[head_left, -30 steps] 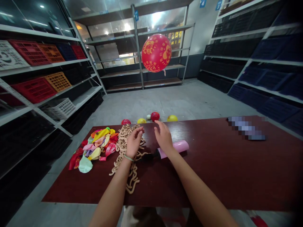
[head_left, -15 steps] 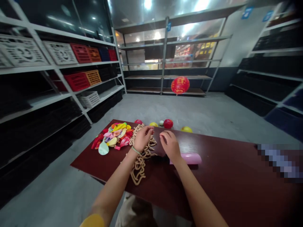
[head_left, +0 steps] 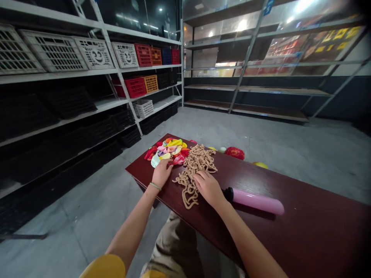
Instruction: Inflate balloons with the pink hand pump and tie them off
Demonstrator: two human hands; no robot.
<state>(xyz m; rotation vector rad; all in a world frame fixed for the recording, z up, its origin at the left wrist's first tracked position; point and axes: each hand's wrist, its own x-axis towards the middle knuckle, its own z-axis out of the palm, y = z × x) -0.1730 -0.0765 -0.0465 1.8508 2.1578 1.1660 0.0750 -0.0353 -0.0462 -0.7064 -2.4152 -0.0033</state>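
My left hand (head_left: 161, 174) reaches to the near edge of a pile of limp, uninflated balloons (head_left: 172, 149) in many colours. Its fingers are slightly bent and apart, with the tips at the balloons. Beside them, a tangled heap of beige cord (head_left: 199, 158) spreads to the table's front edge. Over the right side of this cord lies my right hand (head_left: 208, 187), fingers loosely bent and no object visible in it. A pink balloon pump (head_left: 257, 200) with a black end lies on the table just right of that hand.
The dark red-brown table (head_left: 315, 220) extends to the right. Beyond its far edge, inflated balloons show, including a red one (head_left: 235, 153) and a yellow one (head_left: 260, 165). Shelves with plastic crates (head_left: 124, 54) stand at left, and a metal rack (head_left: 243, 90) at the back.
My view has turned left. My left hand has gone from above the cord to the balloon pile, and my right hand has come down onto the cord. The airborne red balloon has dropped behind the table.
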